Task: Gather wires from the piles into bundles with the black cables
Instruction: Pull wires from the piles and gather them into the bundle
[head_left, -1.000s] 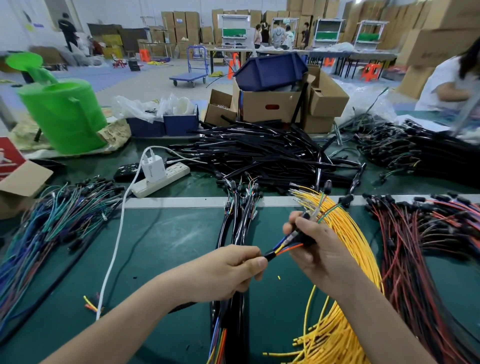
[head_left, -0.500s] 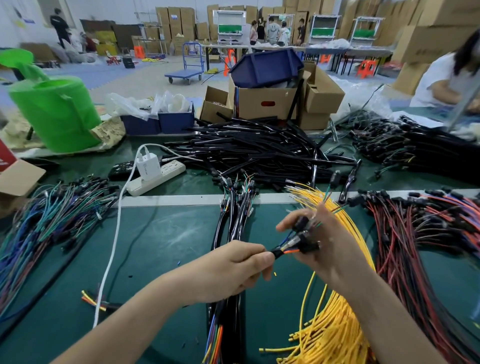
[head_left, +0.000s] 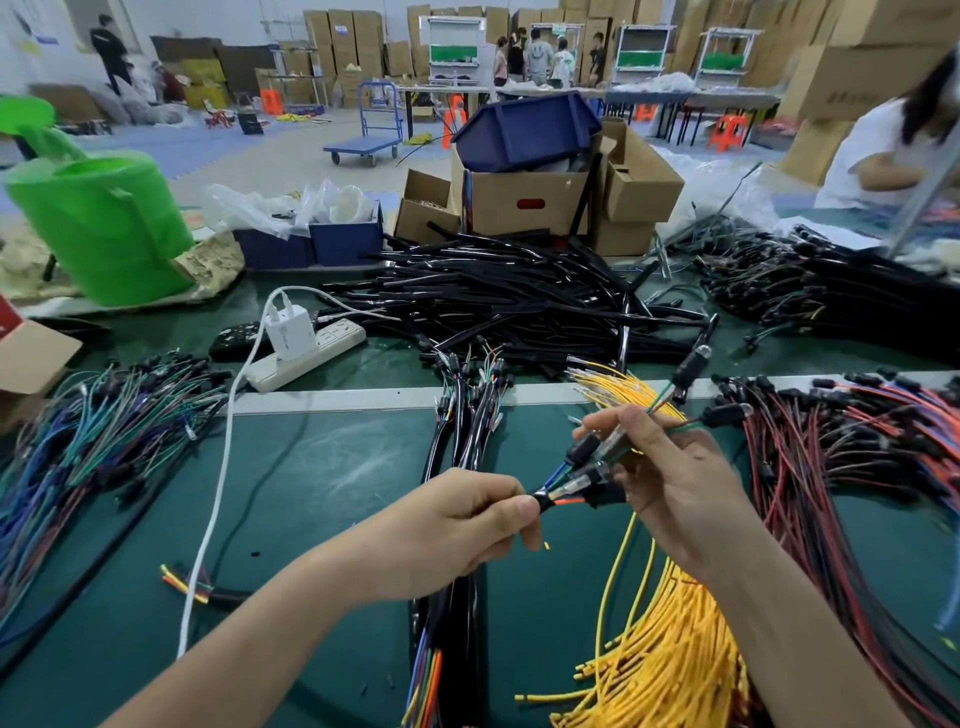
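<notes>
My left hand (head_left: 457, 525) pinches the end of a black cable (head_left: 545, 501) from which several coloured wires fan out. My right hand (head_left: 670, 478) holds those wire ends and their small black connectors (head_left: 584, 449) between its fingers. Finished bundles (head_left: 467, 415) lie under my hands, running down the middle of the green mat. A yellow wire pile (head_left: 660, 639) lies under my right arm, a red and black wire pile (head_left: 841, 457) at the right, a blue and green wire pile (head_left: 83, 441) at the left. A heap of black cables (head_left: 509, 296) sits behind.
A white power strip (head_left: 306, 356) with a charger and its white cord (head_left: 213, 509) crosses the mat's left half. Cardboard boxes (head_left: 524, 202) and a green bucket (head_left: 104, 223) stand at the back. Another person (head_left: 893, 150) works at the far right.
My right hand has opened out and shifted slightly right, spreading the wire ends apart. My left hand keeps its pinch on the cable end.
</notes>
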